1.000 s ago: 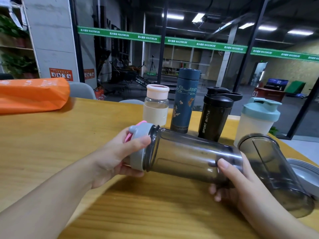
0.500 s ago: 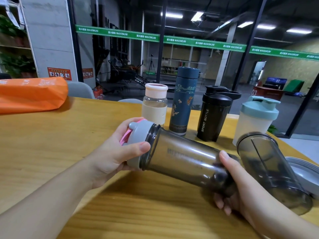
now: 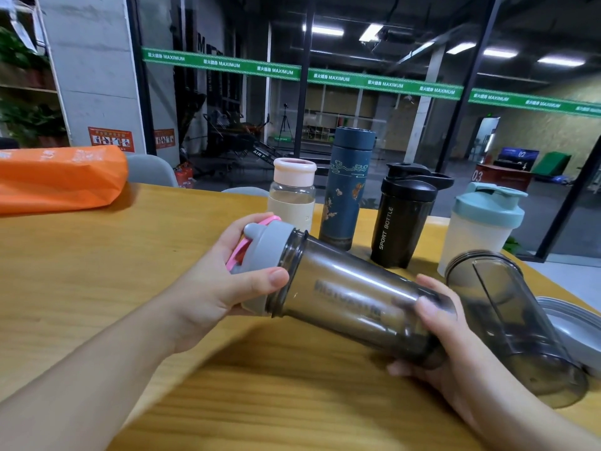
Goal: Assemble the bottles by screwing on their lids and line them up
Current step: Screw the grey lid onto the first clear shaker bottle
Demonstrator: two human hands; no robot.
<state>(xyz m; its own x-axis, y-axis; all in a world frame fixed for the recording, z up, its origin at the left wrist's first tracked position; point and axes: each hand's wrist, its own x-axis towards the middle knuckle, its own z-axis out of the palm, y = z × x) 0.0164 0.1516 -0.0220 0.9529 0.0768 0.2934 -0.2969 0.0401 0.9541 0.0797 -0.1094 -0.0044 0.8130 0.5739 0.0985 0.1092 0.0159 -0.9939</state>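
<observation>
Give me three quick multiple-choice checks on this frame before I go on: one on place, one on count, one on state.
1. Where is the lidless smoky bottle?
A. In the row
B. On the table at the right, tilted
C. In the left hand

2. How many capped bottles stand in the back row?
A. Two
B. Four
C. Six

3. What is the left hand doing?
A. Resting flat on the table
B. Gripping the grey lid of the held bottle
C. Holding the orange bag

Key: 1 B, it leans beside the right hand. 2 B, pink-capped, blue, black and teal-capped ones stand upright. 3 B, its fingers and thumb wrap the lid.
</observation>
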